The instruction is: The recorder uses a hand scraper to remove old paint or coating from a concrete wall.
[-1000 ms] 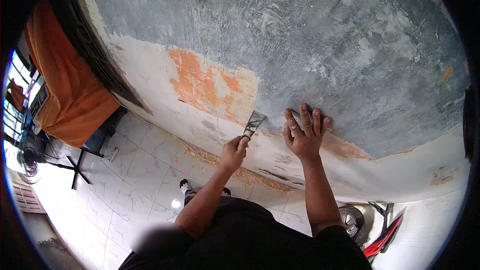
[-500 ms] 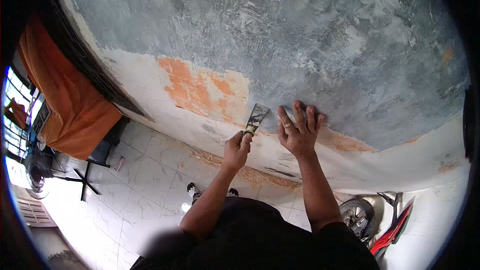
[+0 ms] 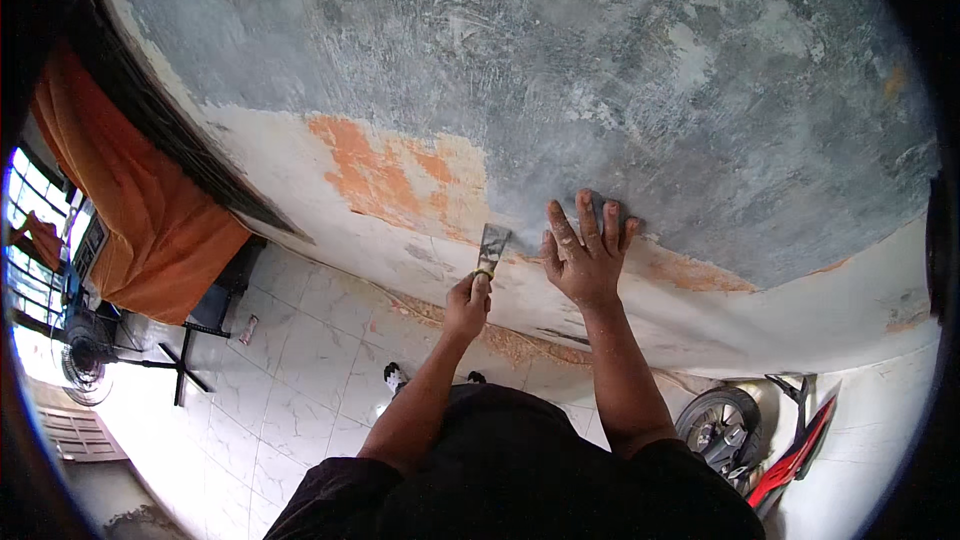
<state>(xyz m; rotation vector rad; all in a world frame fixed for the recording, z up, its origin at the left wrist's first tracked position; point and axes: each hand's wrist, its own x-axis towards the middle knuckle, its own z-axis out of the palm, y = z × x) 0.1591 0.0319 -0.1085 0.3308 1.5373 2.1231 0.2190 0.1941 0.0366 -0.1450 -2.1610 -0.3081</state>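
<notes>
My left hand grips a putty knife, its broad blade at the lower edge of the grey wall coating, just below a peeled orange and cream patch. To the right of the blade, my right hand rests on the coating with fingers spread, dusty with pale powder. Below both hands runs a band of stained white wall, with bare orange strips along the border of the grey layer.
Debris and a cable lie along the wall's foot on tiled floor. At left stand an orange drape, a fan with cross-shaped base and a barred window. At lower right are a wheel and red bodywork.
The view has shifted. The putty knife moved right along the coating's edge, then slightly back left and down since half a second ago. My right hand sits slightly higher and further right on the wall.
</notes>
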